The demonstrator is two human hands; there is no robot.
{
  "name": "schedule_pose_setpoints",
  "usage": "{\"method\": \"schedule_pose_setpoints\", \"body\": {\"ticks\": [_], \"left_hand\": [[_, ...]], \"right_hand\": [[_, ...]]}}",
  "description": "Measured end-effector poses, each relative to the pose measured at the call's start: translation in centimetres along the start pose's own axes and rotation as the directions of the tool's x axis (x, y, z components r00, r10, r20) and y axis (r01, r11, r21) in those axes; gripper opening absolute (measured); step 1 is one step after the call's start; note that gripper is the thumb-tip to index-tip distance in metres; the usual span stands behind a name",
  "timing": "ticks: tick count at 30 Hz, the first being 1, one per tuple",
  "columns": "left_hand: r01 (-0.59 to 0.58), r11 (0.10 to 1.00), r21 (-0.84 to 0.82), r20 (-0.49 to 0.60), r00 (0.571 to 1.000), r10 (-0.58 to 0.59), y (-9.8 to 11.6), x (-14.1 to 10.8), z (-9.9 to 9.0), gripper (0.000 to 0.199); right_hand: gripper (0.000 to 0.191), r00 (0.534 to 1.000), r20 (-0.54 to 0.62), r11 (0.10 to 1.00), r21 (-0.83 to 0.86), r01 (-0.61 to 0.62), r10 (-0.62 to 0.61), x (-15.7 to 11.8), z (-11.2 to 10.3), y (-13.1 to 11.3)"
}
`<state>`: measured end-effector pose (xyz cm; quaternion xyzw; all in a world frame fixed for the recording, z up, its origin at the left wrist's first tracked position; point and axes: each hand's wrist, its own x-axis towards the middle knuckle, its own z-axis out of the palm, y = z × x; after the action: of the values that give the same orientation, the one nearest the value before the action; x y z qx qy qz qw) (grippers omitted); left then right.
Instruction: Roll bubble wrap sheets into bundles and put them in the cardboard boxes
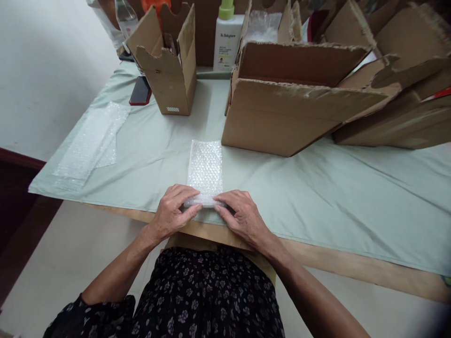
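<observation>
A strip of clear bubble wrap (206, 166) lies flat on the pale green cloth, its near end rolled or folded over. My left hand (175, 206) grips the left end of that fold between thumb and fingers. At the right end, my right hand (237, 210) pinches the same fold in the same way. Both hands sit close to the table's front edge. Whether anything is wrapped inside the fold, I cannot tell.
More bubble wrap sheets (88, 141) lie at the left. Behind stand a small open cardboard box (172, 84), a dark phone (140, 90), a white bottle (228, 42) with a green top, and larger open cardboard boxes (275, 117) toward the right. Pale green cloth (317, 202) covers the table.
</observation>
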<state>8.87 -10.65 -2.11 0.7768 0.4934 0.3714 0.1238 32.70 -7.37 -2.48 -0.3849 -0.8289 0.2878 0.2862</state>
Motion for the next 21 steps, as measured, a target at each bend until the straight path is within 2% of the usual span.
{"method": "schedule_pose_setpoints", "body": {"ticks": [3,15,21], "left_hand": [[-0.021,1.0,0.002,0.002,1.0,0.021,-0.1,-0.1,0.3,0.019],[0.044,0.999,0.007,0.011,0.999,-0.044,-0.6,0.4,1.0,0.017],[0.019,1.0,0.024,0.02,1.0,-0.02,-0.8,0.8,1.2,0.018]], "right_hand": [[0.017,1.0,-0.006,1.0,0.015,-0.014,0.014,-0.2,0.2,0.2],[0.02,0.997,-0.066,0.999,0.003,-0.032,0.032,-0.5,0.8,0.6],[0.02,0.994,-0.106,1.0,-0.02,0.0,-0.002,-0.8,0.9,0.8]]}}
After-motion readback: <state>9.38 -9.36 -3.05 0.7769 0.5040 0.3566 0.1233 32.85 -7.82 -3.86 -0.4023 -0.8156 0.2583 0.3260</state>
